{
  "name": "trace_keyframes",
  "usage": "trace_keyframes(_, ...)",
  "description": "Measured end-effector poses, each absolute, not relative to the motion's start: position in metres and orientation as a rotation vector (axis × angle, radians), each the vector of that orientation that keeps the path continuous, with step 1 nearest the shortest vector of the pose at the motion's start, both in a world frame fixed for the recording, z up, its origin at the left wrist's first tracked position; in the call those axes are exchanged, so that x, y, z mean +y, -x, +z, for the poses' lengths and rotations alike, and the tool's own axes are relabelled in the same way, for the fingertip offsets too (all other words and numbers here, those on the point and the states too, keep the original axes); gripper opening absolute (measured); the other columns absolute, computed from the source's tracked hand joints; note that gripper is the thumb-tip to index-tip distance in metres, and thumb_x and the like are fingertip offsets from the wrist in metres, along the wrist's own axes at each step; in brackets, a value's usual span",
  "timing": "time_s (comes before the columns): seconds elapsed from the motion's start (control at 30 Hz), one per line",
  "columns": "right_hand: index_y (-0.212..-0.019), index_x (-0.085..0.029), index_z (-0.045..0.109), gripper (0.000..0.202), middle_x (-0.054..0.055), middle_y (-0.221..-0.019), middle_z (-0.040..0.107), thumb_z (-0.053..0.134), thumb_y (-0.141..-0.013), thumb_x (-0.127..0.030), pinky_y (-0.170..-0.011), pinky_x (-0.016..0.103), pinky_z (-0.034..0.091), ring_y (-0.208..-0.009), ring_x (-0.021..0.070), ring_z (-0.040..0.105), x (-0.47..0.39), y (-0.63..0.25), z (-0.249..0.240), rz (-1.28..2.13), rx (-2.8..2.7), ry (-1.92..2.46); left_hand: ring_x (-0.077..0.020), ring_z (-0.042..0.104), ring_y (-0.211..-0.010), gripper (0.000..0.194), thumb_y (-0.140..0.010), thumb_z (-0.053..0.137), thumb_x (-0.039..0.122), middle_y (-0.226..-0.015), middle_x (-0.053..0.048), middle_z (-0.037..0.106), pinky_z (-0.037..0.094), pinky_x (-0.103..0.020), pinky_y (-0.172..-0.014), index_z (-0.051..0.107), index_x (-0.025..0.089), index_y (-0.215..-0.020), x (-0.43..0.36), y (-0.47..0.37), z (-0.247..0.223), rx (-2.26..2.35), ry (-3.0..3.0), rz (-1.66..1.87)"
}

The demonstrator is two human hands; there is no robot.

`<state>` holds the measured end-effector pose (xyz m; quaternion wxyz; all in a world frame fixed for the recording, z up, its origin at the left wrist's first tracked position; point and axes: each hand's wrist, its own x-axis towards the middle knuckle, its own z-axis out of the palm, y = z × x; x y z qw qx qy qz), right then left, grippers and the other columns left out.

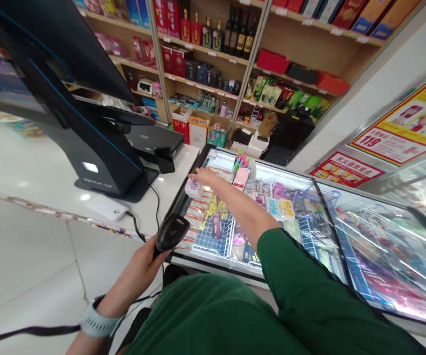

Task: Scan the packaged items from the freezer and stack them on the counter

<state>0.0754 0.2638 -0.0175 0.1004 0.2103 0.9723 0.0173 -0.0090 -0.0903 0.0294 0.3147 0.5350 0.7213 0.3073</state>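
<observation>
My left hand [144, 266] is closed around the handle of a black barcode scanner [173, 231], whose head points up and right near the freezer's front left corner. My right hand [203, 176] reaches across to the left rim of the glass-topped freezer. Its fingers are at the top of a small clear-and-purple plastic pack [193, 188] and seem to grip it; the far side of the grip is hidden. On the glass beyond that arm stand a round tub with colourful contents [243, 160] and yellow-and-blue packs [281, 208].
A black checkout monitor stand [109, 148] rises from the white counter [59, 190] on my left. A white box with a cable [109, 207] lies by its base. Stocked shelves [205, 49] stand behind. A second freezer [390, 246] extends right.
</observation>
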Motion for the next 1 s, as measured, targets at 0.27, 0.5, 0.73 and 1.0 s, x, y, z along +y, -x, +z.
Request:
trace_keyframes(0.27,-0.118,-0.019,0.054,0.033,0.014,-0.116,0.057,0.053,-0.086,-0.012,-0.094,0.043,0.038,-0.110,0.0284,0.054,0.268,-0.097,-0.028,0.014,2.899,-0.760,-0.0273,0.064,-0.103,0.041,-0.086,0.048,0.044,-0.110,-0.011,0.069,0.050,-0.037,-0.089,0.054,0.016,-0.116,-0.086,0.013,0.025,1.902,-1.414,0.782)
trace_keyframes(0.5,-0.117,-0.016,0.051,0.059,0.014,-0.122,0.055,0.076,-0.071,-0.042,-0.096,0.045,0.039,-0.112,0.0292,0.052,0.243,-0.142,-0.037,-0.105,2.909,-1.046,-0.0266,0.062,-0.108,0.045,-0.086,0.048,0.047,-0.116,-0.011,0.067,0.049,-0.036,-0.091,0.053,0.017,-0.119,-0.073,0.002,0.026,1.855,-1.464,0.746)
trace_keyframes(0.73,-0.118,-0.013,0.047,0.062,0.015,-0.118,0.053,0.071,-0.073,-0.049,-0.094,0.044,0.040,-0.109,0.0287,0.051,0.186,-0.194,-0.047,-0.154,2.945,-1.489,-0.0257,0.062,-0.110,0.044,-0.087,0.048,0.046,-0.118,-0.010,0.066,0.048,-0.036,-0.093,0.053,0.017,-0.120,-0.062,-0.013,0.022,1.788,-1.574,0.731)
trace_keyframes(1.0,-0.121,-0.012,0.047,0.062,0.017,-0.125,0.051,0.071,-0.074,-0.045,-0.099,0.042,0.037,-0.116,0.0288,0.047,0.114,-0.252,-0.037,-0.160,3.099,-1.910,-0.0271,0.063,-0.106,0.044,-0.087,0.047,0.047,-0.114,-0.012,0.067,0.048,-0.038,-0.092,0.052,0.016,-0.119,-0.051,-0.041,0.024,1.726,-1.649,0.648)
